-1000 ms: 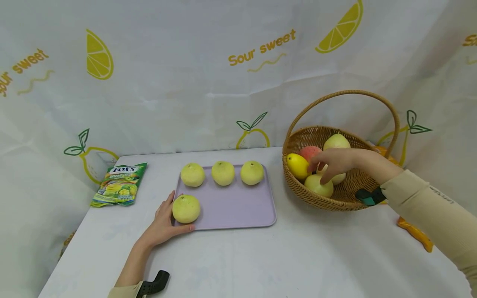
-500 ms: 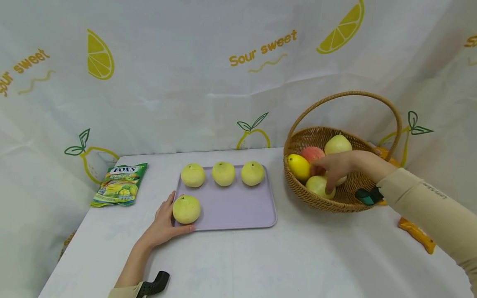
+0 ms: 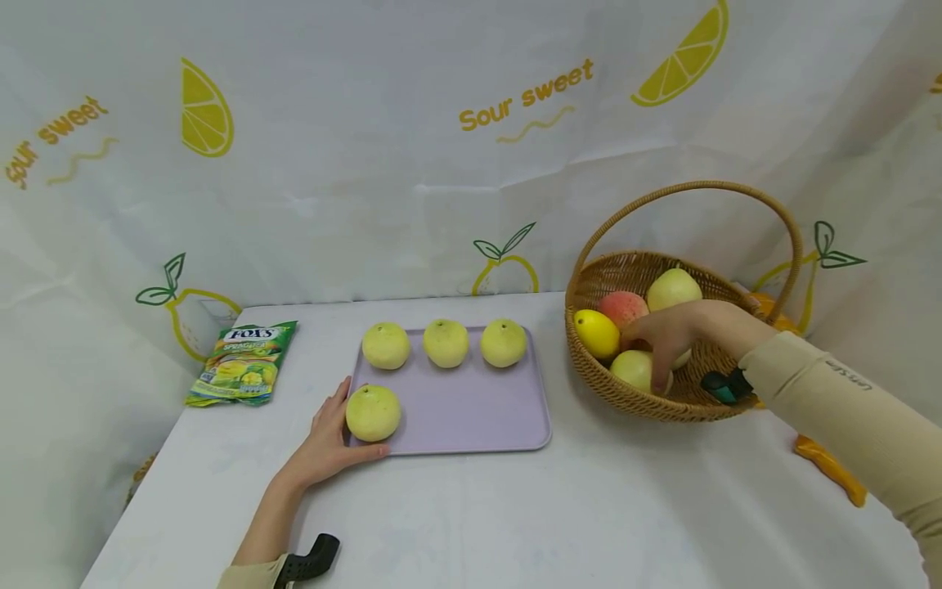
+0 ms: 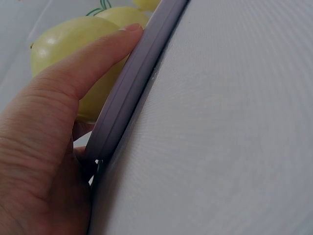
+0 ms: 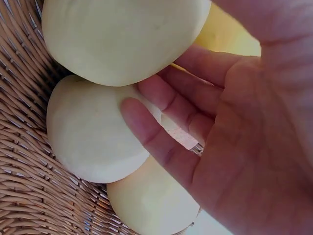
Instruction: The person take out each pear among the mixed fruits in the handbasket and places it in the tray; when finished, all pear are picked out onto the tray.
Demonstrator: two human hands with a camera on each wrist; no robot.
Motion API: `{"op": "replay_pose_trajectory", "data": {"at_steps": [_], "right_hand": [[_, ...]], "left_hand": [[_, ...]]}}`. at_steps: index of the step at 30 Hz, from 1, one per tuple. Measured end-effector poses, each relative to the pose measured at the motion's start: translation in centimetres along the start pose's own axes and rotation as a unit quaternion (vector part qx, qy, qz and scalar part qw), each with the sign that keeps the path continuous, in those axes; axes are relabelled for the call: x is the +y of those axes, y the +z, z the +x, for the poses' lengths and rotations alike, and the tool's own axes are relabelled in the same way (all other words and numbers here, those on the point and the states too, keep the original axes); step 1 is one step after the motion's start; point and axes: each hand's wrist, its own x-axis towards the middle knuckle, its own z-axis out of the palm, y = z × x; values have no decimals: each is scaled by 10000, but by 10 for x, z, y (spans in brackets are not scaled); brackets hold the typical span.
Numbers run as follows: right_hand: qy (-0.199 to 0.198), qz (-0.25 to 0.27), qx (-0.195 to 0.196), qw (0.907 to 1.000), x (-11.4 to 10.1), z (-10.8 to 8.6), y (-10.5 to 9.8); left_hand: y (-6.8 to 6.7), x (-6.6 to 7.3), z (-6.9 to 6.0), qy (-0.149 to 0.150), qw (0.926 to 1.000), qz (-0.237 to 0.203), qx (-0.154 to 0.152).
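In the head view my left hand [image 3: 324, 446] holds the near left corner of a lilac tray [image 3: 471, 417], its thumb along the front rim. A pale green pomelo [image 3: 374, 413] sits in that corner, and several more stand along the tray's back edge. My right hand [image 3: 666, 335] reaches into a wicker basket [image 3: 611, 393] and grips the front pomelo [image 3: 631, 370], thumb on its near side. In the right wrist view my fingers [image 5: 146, 122] lie against this pomelo [image 5: 122, 39] and another pomelo [image 5: 98, 129] beside it; the thumb's tip is hidden there.
A yellow lemon [image 3: 598, 334], a red peach [image 3: 622, 307] and a further pomelo [image 3: 674, 288] lie in the basket under its tall handle [image 3: 688, 186]. A green candy bag [image 3: 241, 364] is at the left; an orange packet [image 3: 832, 470] is at the right.
My right hand has sunk lower around the front pomelo in the basket, its thumb now down the near side. The left hand and tray keep their place; the view has shifted slightly.
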Motion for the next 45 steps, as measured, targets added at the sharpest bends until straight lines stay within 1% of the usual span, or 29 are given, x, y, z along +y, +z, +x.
{"op": "replay_pose_trajectory", "data": {"at_steps": [9,13,16,23,27,32,35,37,40,45], "right_hand": [[-36,-109,-59,9999,0,-6,0],[24,53,-16,10000,-2,-11,-1],[125,199,61,9997,-4,-18,-2],[94,-16,339,9994,-8,-32,-4],[152,14,530,9985,-8,-39,-5],[184,39,904,9957,-7,-48,-3],[114,70,1202,9927,-7,-53,-2],[7,93,1466,9891,-7,-55,0],[-120,279,1886,9816,-8,-57,3],[-174,596,2590,9639,-9,-60,9]], "left_hand": [[1,2,1,-80,10000,43,4],[0,2,1,-93,10000,15,3],[0,2,1,-90,10000,-2,15],[-1,2,0,-56,10000,10,48],[0,3,0,-90,9999,13,52],[0,3,0,-163,9999,6,36],[0,3,0,-187,9998,4,32],[0,3,0,-168,9999,-8,39],[0,3,0,-125,9999,-31,46],[0,3,0,-79,10000,-29,41]]}}
